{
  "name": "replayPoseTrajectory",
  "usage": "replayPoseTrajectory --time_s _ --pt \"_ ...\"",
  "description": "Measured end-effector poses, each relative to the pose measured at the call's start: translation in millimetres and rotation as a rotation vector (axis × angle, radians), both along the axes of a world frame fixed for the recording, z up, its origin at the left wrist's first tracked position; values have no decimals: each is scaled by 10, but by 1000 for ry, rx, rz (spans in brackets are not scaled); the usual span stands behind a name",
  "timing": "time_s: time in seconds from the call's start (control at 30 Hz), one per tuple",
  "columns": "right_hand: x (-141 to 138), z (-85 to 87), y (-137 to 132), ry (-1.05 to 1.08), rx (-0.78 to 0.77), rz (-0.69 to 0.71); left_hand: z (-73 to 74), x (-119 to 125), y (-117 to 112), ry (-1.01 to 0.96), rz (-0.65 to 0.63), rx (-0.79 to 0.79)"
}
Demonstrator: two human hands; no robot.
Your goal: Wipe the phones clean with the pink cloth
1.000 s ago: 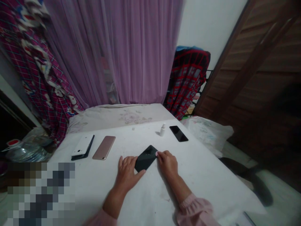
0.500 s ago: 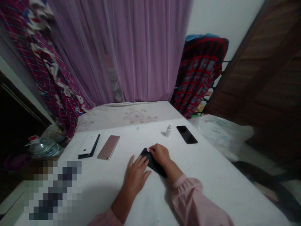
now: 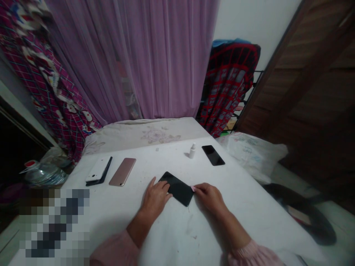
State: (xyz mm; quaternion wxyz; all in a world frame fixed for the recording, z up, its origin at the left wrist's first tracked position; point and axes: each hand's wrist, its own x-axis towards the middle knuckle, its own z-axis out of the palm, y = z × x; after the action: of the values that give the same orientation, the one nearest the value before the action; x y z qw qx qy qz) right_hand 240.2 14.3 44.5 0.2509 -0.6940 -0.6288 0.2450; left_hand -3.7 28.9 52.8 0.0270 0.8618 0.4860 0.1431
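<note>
A black phone (image 3: 177,189) lies flat and slanted on the white-covered table, its dark face up. My left hand (image 3: 155,195) grips its left end, fingers over the face and thumb by the near edge. At the right edge of the phone, my right hand (image 3: 209,197) pinches a small pink piece of cloth or paper (image 3: 193,188); its exact kind is unclear. Beyond the phone stands a small white spray bottle (image 3: 192,151).
Farther right lies another black phone (image 3: 213,155). To the left are a rose-gold phone (image 3: 122,172) and a white phone (image 3: 97,169) on top of a dark one. A tiny pale square (image 3: 157,149) lies farther back. Beyond the left edge is a large water bottle (image 3: 41,173).
My right hand has slid with the pink piece from the phone's far left corner to its right edge, uncovering the face. My left hand stays at the left end. The view has shifted slightly.
</note>
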Motion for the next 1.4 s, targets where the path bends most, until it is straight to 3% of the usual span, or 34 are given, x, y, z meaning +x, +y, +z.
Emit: replayPoseTrajectory --time_s 0.17,0.3,0.4,0.5,0.57,0.7,0.83,1.2,1.4 --pt "102 -141 138 325 90 -166 161 17 240 44 -144 -57" --pt "84 -138 183 323 48 -200 155 -5 467 56 -286 -175" --pt "33 -64 196 227 66 -175 112 17 451 54 -187 -181" --pt "-43 17 274 143 82 -168 9 23 293 -5 29 -126" --pt "-114 55 375 80 74 -155 -90 -12 183 -60 84 -130" --pt "-299 91 598 -58 48 -111 -261 -121 84 -183 22 -121" --pt "-412 92 650 -141 27 -85 -325 -137 74 -272 26 -89" --pt "-282 19 116 -34 21 -155 -375 -74 43 -328 56 -66" --pt "-397 78 410 -89 24 -173 -381 -89 62 -325 19 -74"
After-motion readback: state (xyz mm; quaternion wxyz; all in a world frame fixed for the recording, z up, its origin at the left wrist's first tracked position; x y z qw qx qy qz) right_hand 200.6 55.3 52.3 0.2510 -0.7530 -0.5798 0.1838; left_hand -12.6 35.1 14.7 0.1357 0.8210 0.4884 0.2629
